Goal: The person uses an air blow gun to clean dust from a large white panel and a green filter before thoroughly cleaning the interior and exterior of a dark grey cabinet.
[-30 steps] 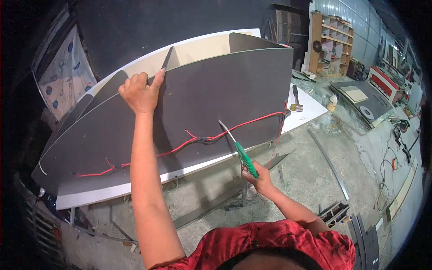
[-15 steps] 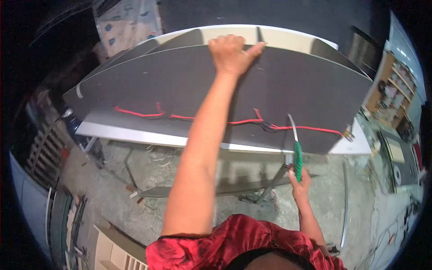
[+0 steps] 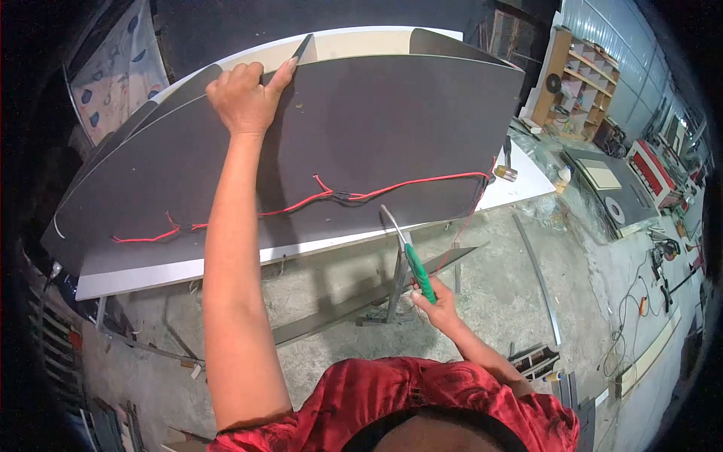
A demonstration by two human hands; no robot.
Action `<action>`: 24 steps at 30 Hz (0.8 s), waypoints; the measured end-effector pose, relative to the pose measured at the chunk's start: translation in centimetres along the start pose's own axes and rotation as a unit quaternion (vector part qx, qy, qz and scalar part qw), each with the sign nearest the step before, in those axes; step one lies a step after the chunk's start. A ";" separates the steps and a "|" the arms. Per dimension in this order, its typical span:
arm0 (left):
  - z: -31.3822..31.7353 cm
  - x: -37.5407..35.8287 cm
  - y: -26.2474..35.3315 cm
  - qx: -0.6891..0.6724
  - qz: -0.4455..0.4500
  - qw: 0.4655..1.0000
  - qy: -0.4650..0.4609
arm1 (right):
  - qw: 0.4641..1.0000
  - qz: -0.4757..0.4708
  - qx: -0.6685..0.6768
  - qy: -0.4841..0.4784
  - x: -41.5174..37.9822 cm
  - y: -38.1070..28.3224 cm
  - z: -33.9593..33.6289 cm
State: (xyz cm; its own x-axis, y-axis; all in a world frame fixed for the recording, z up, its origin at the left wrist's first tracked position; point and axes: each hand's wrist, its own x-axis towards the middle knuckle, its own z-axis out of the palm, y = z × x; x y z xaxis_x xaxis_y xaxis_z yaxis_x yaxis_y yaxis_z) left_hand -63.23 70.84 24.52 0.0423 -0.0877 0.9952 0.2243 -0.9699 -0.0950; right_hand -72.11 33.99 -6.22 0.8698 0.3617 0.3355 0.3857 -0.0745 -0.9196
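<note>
My left hand point(image 3: 248, 99) is closed over the curved top edge of a large dark grey panel point(image 3: 399, 120), its thumb beside a divider. In my right hand point(image 3: 435, 303), low in front of the panel, is a green-handled tool point(image 3: 419, 273) with a thin metal shaft pointing up and left. Red wire point(image 3: 407, 183) with black sections runs across the panel's lower part, and a strand hangs from its right end. The panel stands on a white board point(image 3: 520, 177). A hammer point(image 3: 506, 172) lies at the board's right end.
Metal stand legs point(image 3: 395, 290) and a long grey strip point(image 3: 324, 322) are below the board. A metal bar point(image 3: 536, 279) lies on the floor at right. Farther right are a wooden shelf point(image 3: 584, 83), a red box point(image 3: 651, 172) and loose cables.
The view has turned right, so the panel and both hands appear farther left. More of the right-side floor and shelf shows. My left hand still grips the panel and my right still holds the tool.
</note>
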 end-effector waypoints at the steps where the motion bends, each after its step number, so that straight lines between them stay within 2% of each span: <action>1: -0.1 0.0 0.0 -0.003 0.001 1.000 0.001 | 1.000 -0.007 0.000 -0.002 0.1 0.3 0.2; 6: -0.4 0.1 0.1 0.008 0.011 1.000 -0.016 | 1.000 -0.008 0.005 -0.007 1.3 0.6 0.9; 9: -0.6 0.1 0.2 0.010 0.005 0.999 -0.034 | 0.999 -0.017 -0.040 -0.009 1.7 0.4 1.0; 11: -0.6 0.1 0.2 0.006 0.008 1.000 -0.024 | 0.999 -0.020 -0.028 0.012 1.9 -0.2 1.4; 24: 0.3 -0.1 -0.2 0.003 0.003 1.000 -0.001 | 1.000 0.008 -0.024 0.005 1.3 1.3 1.0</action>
State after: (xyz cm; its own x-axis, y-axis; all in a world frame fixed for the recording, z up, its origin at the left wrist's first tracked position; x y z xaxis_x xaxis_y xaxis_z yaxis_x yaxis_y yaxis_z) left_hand -63.00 71.08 24.43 0.0464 -0.0934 0.9945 0.2290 -0.9681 -0.1017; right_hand -70.81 35.25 -7.22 0.8792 0.3509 0.3224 0.3852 -0.1250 -0.9143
